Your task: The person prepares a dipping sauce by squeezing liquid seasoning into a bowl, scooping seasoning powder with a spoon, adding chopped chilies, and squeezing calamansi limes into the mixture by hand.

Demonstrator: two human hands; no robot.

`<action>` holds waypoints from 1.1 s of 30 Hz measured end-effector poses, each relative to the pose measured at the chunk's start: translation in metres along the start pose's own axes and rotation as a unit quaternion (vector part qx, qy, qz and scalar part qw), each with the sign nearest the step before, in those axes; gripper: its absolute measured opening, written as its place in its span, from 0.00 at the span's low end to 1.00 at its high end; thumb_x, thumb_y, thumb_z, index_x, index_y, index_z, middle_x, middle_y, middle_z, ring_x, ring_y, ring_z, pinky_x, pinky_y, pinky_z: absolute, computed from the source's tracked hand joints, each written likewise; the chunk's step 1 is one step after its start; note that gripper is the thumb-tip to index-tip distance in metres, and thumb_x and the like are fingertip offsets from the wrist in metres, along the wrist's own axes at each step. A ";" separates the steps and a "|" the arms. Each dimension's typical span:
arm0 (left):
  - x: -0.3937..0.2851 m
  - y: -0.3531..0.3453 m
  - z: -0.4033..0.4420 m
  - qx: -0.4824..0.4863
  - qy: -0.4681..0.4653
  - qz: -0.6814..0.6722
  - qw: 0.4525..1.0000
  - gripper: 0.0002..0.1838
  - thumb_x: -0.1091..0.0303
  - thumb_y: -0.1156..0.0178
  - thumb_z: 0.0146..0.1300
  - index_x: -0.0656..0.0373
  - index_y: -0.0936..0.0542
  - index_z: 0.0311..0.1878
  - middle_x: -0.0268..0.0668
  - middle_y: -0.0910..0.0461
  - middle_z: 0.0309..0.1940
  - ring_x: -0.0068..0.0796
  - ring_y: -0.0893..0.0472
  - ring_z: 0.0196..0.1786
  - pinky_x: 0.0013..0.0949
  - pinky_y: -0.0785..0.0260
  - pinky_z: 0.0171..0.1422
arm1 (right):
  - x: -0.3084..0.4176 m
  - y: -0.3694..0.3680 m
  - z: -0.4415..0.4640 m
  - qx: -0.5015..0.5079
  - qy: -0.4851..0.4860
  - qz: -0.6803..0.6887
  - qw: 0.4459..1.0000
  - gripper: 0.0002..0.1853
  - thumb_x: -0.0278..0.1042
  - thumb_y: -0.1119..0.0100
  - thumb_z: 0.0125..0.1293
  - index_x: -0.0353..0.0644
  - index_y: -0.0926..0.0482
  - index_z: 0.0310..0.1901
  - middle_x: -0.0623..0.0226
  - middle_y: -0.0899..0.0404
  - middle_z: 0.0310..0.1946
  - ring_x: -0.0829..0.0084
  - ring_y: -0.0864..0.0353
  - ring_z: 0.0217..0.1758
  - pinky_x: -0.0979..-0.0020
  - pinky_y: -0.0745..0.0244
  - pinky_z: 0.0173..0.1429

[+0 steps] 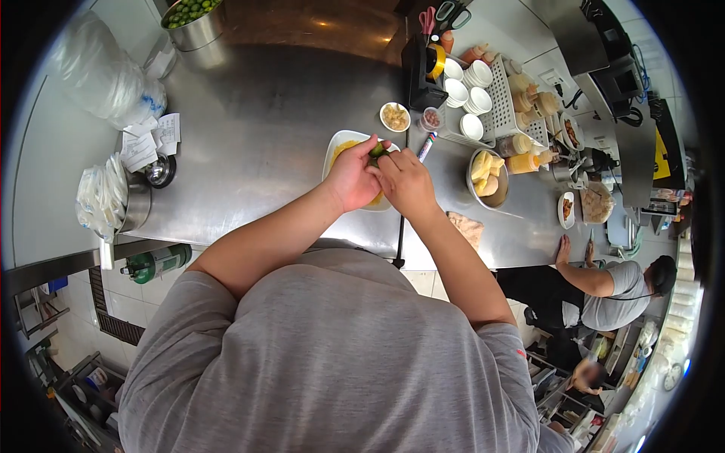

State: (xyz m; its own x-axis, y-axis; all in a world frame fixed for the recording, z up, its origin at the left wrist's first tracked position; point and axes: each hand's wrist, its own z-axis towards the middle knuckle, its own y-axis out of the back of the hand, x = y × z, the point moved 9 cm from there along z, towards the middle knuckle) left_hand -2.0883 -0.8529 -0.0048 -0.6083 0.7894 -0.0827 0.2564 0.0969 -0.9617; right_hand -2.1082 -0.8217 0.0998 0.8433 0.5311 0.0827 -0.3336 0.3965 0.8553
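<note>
My left hand (pixel 352 178) and my right hand (pixel 408 182) meet over a white dish (pixel 330 160) that holds yellow food. Between the fingertips of both hands is a small green citrus fruit (pixel 377 150), partly covered by the fingers. The fingers of each hand are closed around it. Much of the dish is hidden under my hands. Just beyond them stand a small white bowl of light brown bits (pixel 395 117) and a little clear cup (pixel 431 119). A marker pen (pixel 428 146) lies to the right.
A metal bowl of yellow pieces (pixel 488 175) and a folded cloth (pixel 465 229) are on the right. White baskets (pixel 498 102) hold stacked cups and sauce bottles. A pot of green fruit (pixel 193 32) stands far left. A co-worker (pixel 615 291) stands at the counter on the right.
</note>
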 end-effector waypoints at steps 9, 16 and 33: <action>-0.004 -0.009 0.000 0.050 -0.006 0.003 0.999 0.16 0.56 0.52 0.71 0.59 0.27 0.49 0.34 0.26 0.45 0.27 0.27 0.49 0.32 0.36 0.61 | -0.017 0.025 0.008 0.002 -0.157 0.091 0.983 0.11 0.23 0.41 0.56 0.38 0.24 0.43 0.56 0.23 0.34 0.56 0.21 0.40 0.61 0.24 0.40; -0.006 -0.015 -0.005 0.042 -0.017 0.029 0.999 0.18 0.57 0.52 0.71 0.61 0.28 0.53 0.36 0.26 0.49 0.29 0.27 0.50 0.32 0.36 0.62 | -0.013 0.024 0.007 0.033 -0.173 0.112 0.978 0.19 0.15 0.50 0.57 0.37 0.28 0.51 0.53 0.23 0.37 0.51 0.21 0.40 0.59 0.23 0.43; -0.004 -0.020 -0.006 0.090 0.004 0.020 0.996 0.20 0.55 0.56 0.73 0.60 0.28 0.56 0.41 0.27 0.57 0.34 0.30 0.60 0.38 0.41 0.69 | 0.002 0.009 0.009 0.055 -0.071 -0.097 0.991 0.05 0.29 0.42 0.58 0.43 0.29 0.33 0.64 0.24 0.26 0.65 0.19 0.31 0.65 0.24 0.31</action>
State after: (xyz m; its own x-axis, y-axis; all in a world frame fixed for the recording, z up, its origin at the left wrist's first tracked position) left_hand -2.0865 -0.8549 0.0164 -0.5946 0.7949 -0.1210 0.1419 -0.0444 -0.9889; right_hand -2.1055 -0.8242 0.1124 0.9404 0.3391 -0.0242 -0.1182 0.3929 0.9120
